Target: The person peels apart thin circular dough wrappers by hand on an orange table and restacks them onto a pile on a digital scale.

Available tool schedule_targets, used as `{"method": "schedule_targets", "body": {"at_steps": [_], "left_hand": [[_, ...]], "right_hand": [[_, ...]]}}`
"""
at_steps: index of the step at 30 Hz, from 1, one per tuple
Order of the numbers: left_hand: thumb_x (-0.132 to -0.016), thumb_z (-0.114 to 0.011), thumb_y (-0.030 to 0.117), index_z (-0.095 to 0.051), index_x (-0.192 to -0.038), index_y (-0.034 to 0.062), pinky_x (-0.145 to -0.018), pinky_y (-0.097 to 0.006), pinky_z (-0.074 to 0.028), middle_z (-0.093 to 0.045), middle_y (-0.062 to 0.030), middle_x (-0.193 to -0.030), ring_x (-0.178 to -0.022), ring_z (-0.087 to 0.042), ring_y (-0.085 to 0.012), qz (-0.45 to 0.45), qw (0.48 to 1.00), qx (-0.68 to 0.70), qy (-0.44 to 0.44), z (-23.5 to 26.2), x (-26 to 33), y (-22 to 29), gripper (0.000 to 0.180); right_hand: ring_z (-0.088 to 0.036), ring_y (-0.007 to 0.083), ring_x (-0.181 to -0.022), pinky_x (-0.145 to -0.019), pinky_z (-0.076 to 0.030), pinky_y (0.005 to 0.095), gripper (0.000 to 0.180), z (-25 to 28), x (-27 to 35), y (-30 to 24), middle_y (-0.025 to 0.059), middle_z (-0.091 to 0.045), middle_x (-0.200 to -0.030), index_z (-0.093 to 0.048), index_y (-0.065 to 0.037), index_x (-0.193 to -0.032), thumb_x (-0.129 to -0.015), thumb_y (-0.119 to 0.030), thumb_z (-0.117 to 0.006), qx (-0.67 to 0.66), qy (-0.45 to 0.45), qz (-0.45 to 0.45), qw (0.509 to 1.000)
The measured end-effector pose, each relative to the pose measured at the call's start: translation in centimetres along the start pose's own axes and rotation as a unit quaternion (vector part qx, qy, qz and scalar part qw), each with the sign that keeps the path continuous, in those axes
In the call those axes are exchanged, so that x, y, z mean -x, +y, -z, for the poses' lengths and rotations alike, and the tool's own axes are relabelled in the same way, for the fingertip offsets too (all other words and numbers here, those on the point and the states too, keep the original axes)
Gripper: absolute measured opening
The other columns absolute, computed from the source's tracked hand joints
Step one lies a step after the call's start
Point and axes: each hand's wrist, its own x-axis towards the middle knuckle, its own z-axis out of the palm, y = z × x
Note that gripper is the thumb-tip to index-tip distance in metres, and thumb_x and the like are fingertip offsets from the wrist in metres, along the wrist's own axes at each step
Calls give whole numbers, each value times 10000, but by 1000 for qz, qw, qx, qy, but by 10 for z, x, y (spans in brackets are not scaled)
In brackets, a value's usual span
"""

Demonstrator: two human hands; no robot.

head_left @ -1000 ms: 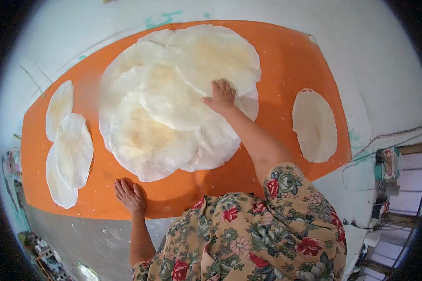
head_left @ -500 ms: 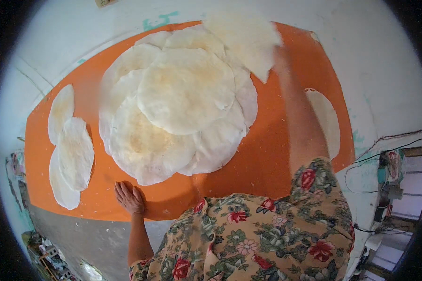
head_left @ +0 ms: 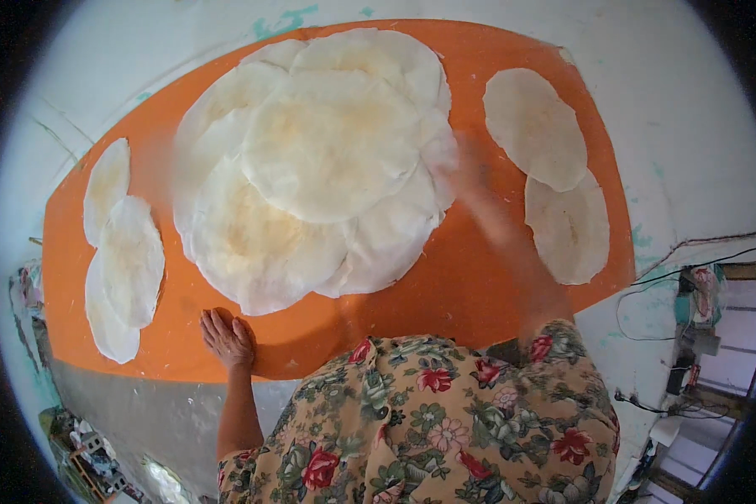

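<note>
A big pile of thin, round, pale flatbreads [head_left: 331,147] with faintly browned middles overlaps on an orange cloth [head_left: 479,294]. My left hand [head_left: 228,338] lies flat on the cloth near its front edge, fingers stretched out and holding nothing, just short of the pile. Reaching forward, my right hand [head_left: 452,161] is at the pile's right edge; motion blurs its fingers, so I cannot tell whether it grips a flatbread. To the right of that arm lies a flatbread [head_left: 535,126], partly covering a second flatbread [head_left: 569,231] nearer to me.
At the left, three flatbreads [head_left: 131,260] overlap in a column. A grey surface [head_left: 155,420] shows before the cloth's front left edge. Pale walls [head_left: 672,101] surround the cloth. Cables [head_left: 689,269] and cluttered items stand at the far right, with more clutter [head_left: 92,454] at the lower left.
The flatbread that my right hand held in the air now lies at the right, over the one there. My right hand has come back left to the pile. The left hand stays flat.
</note>
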Motion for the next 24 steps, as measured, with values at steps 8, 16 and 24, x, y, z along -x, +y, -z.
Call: {"method": "schedule_targets", "body": {"at_steps": [8, 16, 24], "left_hand": [[-855, -397, 369, -356, -1291, 31, -1032, -462, -196, -283, -168, -1392, -1287, -230, -352, 11, 1000, 12, -9, 10, -6, 26, 554], [-851, -406, 370, -354, -1291, 33, -1028, -464, -202, -277, -166, -1396, -1288, -235, -346, 7, 1000, -12, 4, 7, -3, 27, 556], [-863, -400, 396, -372, -1286, 27, -1017, -473, -216, -305, -175, -1381, -1272, -267, -356, 8, 1000, 5, -4, 5, -8, 32, 562]], "right_hand": [[-315, 391, -1226, -954, -279, 521, 724, -135, 25, -92, 234, -295, -1345, -327, -60, -1309, -713, -338, -630, 196, -75, 214, 954], [-266, 384, -1250, -941, -271, 561, 621, -135, 33, -94, 208, -250, -1346, -276, -97, -1343, -754, -51, -466, 229, -100, 246, 936], [-362, 360, -1175, -914, -321, 494, 593, -122, 15, -72, 204, -287, -1335, -273, -100, -1353, -780, -72, -424, 207, -107, 275, 933]]}}
